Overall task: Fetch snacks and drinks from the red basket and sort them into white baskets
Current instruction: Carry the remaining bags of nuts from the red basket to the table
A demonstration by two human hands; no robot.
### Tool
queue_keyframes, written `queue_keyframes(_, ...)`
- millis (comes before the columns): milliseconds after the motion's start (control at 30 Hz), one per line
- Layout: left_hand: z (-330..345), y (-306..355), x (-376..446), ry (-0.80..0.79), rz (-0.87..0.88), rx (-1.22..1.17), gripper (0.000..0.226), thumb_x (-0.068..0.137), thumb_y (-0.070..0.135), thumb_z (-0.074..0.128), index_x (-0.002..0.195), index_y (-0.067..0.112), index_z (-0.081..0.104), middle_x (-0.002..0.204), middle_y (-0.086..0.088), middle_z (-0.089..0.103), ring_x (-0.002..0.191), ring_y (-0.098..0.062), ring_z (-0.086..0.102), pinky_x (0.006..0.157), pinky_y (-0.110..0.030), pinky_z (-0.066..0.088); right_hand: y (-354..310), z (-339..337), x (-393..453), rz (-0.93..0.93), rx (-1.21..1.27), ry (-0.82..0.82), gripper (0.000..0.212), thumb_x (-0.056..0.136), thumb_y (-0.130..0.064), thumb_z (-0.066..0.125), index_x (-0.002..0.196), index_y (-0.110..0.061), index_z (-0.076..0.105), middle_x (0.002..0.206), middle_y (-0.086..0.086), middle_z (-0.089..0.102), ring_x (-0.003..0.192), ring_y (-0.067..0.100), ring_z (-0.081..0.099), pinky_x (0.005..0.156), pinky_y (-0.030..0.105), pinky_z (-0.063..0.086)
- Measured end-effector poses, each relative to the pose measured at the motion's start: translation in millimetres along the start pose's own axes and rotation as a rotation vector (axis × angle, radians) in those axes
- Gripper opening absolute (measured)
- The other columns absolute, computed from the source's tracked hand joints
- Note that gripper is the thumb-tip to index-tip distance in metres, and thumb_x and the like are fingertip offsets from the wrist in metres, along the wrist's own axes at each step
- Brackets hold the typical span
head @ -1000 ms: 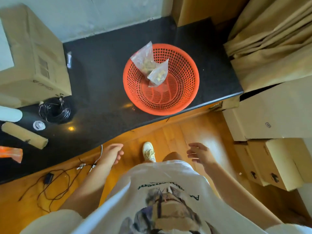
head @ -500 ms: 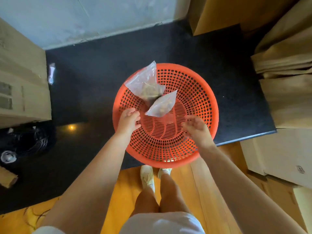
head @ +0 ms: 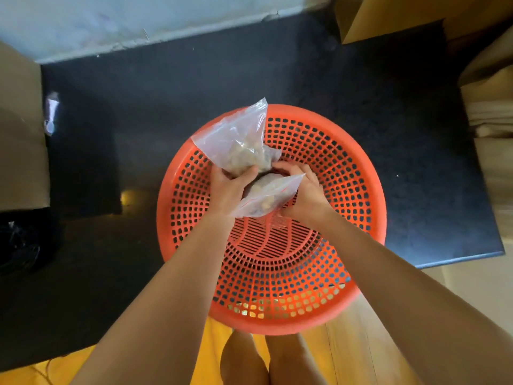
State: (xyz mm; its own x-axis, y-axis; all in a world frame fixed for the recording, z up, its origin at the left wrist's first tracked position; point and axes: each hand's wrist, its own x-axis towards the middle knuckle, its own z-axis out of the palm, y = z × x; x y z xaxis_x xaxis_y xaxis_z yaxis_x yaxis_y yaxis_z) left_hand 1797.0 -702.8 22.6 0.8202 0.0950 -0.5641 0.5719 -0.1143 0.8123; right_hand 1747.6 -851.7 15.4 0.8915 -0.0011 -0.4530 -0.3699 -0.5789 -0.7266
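- So a second ago my hands were just hanging down by my hips while I walked up, and half a second ago they were only reaching over the rim. Now both are down inside the round red plastic mesh basket (head: 347, 190) and each has grabbed a bag.
- My left hand (head: 226, 187) is curled round the bottom of the bigger clear zip bag of brownish snack pieces (head: 240, 143). It stands nearly upright, long axis running from my palm up and away from me, open flap end pointing at the far wall and leaning a bit left over the basket's far rim.
- My right hand (head: 301, 190) is wrapped round the smaller clear zip bag with the red seal strip (head: 268, 197). This one lies more on its side, long axis slanting from low-left near my left wrist up to the right, with the seal edge facing me.
- The two bags are touching, bunched together between my hands over the far-left half of the basket.
- What that means, I reckon: the fetch half is basically sorted, as these look like the last things in there. Can't see any white baskets from here, so I'll have to lift out and turn to find them.
- Basket sits on the black stone table (head: 194, 87), near edge hanging over the wooden floor (head: 361, 343).
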Motion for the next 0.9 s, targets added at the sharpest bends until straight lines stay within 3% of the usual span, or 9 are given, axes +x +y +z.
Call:
queue_keyframes(133, 3, -1, -2, 0.020, 0.045, 0.032, 0.052, 0.076, 0.001, 0.072, 0.122, -0.001, 0.048, 0.108, -0.009, 0.061, 0.095, -0.012, 0.062, 0.081, -0.015, 0.052, 4, 8, 6, -0.026, -0.067, 0.034, 0.077, 0.056, -0.012, 0.078, 0.123, -0.037, 0.049, 0.130, -0.009, 0.041, 0.122, 0.018, 0.037, 0.097, 0.031, 0.022)
queue_keyframes(267, 1, 0, -3, -0.033, 0.043, 0.022, 0.039, 0.081, 0.001, 0.067, 0.116, -0.007, 0.055, 0.107, -0.018, 0.064, 0.100, -0.026, 0.063, 0.089, -0.035, 0.050, 10, 10, 6, -0.064, -0.015, 0.011, 0.074, 0.048, -0.024, 0.085, 0.113, -0.038, 0.053, 0.111, -0.021, 0.040, 0.116, 0.009, 0.037, 0.093, 0.030, 0.019)
queue_keyframes(333, 1, 0, -4, -0.016, 0.039, 0.026, 0.036, 0.082, 0.004, 0.067, 0.115, -0.007, 0.057, 0.107, -0.020, 0.065, 0.102, -0.028, 0.063, 0.092, -0.038, 0.050, 10, 10, 5, -0.060, -0.009, -0.007, 0.070, 0.046, -0.032, 0.086, 0.106, -0.041, 0.051, 0.105, -0.027, 0.039, 0.107, 0.001, 0.034, 0.091, 0.028, 0.019)
queue_keyframes(433, 0, 0, -6, -0.016, -0.005, 0.029, 0.034, 0.082, 0.010, 0.069, 0.111, -0.005, 0.060, 0.107, -0.018, 0.068, 0.099, -0.024, 0.066, 0.089, -0.036, 0.052, 10, 10, 4, -0.016, 0.009, -0.015, 0.063, 0.050, -0.035, 0.087, 0.105, -0.034, 0.057, 0.114, -0.011, 0.054, 0.107, 0.003, 0.043, 0.100, 0.037, 0.032)
queue_keyframes(500, 1, 1, -6, -0.031, -0.047, -0.003, 0.016, 0.080, 0.016, 0.069, 0.092, 0.007, 0.064, 0.088, -0.004, 0.069, 0.085, -0.014, 0.067, 0.079, -0.030, 0.052, 10, 7, -2, 0.007, 0.141, -0.019, 0.064, 0.055, -0.026, 0.087, 0.113, -0.022, 0.061, 0.122, 0.005, 0.056, 0.114, 0.015, 0.053, 0.103, 0.042, 0.039)
queue_keyframes(567, -2, 2, -8, 0.018, -0.053, 0.047, 0.006, 0.078, 0.017, 0.063, 0.079, 0.020, 0.058, 0.077, 0.007, 0.060, 0.085, -0.015, 0.060, 0.075, -0.029, 0.045, 6, 1, -14, 0.017, 0.294, -0.032, 0.061, 0.062, -0.016, 0.084, 0.117, -0.016, 0.058, 0.123, 0.009, 0.057, 0.115, 0.019, 0.055, 0.101, 0.039, 0.043)
queue_keyframes(733, -25, 2, -32, -0.068, 0.053, -0.085, 0.021, 0.081, 0.014, 0.068, 0.100, 0.021, 0.066, 0.092, 0.005, 0.074, 0.091, -0.012, 0.071, 0.074, -0.020, 0.054, -5, -9, -55, 0.140, 0.669, 0.025, 0.045, 0.078, -0.001, 0.069, 0.119, -0.006, 0.053, 0.110, 0.006, 0.067, 0.102, 0.015, 0.064, 0.089, 0.028, 0.052)
queue_keyframes(833, -43, 6, -59, -0.129, 0.054, -0.144, 0.031, 0.080, 0.013, 0.068, 0.110, 0.017, 0.063, 0.094, 0.004, 0.075, 0.092, -0.013, 0.071, 0.076, -0.022, 0.055, -14, -13, -90, 0.159, 0.848, 0.079, 0.032, 0.080, 0.001, 0.064, 0.110, -0.009, 0.059, 0.091, -0.006, 0.073, 0.083, 0.005, 0.067, 0.068, 0.016, 0.052)
queue_keyframes(900, -57, 10, -78, -0.167, 0.035, -0.191, 0.039, 0.074, 0.013, 0.069, 0.112, 0.018, 0.061, 0.095, 0.005, 0.074, 0.092, -0.013, 0.070, 0.080, -0.025, 0.056, -21, -13, -115, 0.180, 0.903, 0.150, 0.037, 0.080, 0.002, 0.063, 0.113, -0.013, 0.058, 0.099, -0.005, 0.072, 0.092, 0.009, 0.067, 0.076, 0.021, 0.054)
